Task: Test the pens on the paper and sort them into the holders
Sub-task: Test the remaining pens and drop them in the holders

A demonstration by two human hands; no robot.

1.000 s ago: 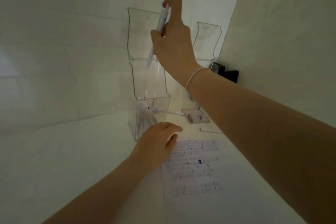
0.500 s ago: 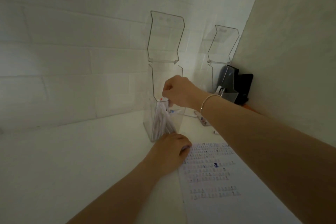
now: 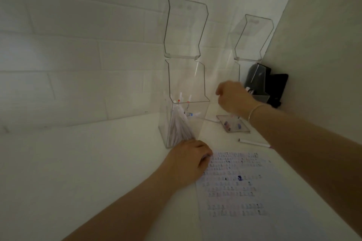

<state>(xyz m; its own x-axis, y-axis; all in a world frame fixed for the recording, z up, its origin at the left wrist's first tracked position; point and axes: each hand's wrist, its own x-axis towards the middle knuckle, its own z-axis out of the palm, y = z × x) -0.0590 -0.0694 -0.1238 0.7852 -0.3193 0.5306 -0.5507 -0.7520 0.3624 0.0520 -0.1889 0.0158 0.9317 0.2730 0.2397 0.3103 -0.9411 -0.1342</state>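
mostly white tabletop (image 3: 78, 162), tiled wall (image 3: 78, 55), dim corner.

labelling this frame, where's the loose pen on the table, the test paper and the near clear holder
loose pen (image 3: 254, 142), head view, mid barrel
test paper (image 3: 274, 227), head view, bare lower part
near clear holder (image 3: 201, 121), head view, front wall

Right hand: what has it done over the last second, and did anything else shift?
The right hand held a pen above the left clear holder, lowered it in and let go; it has since moved right, toward the second holder, and no pen shows in it. The left hand has stayed pressed on the corner of the paper, and the loose pen still lies on the table.
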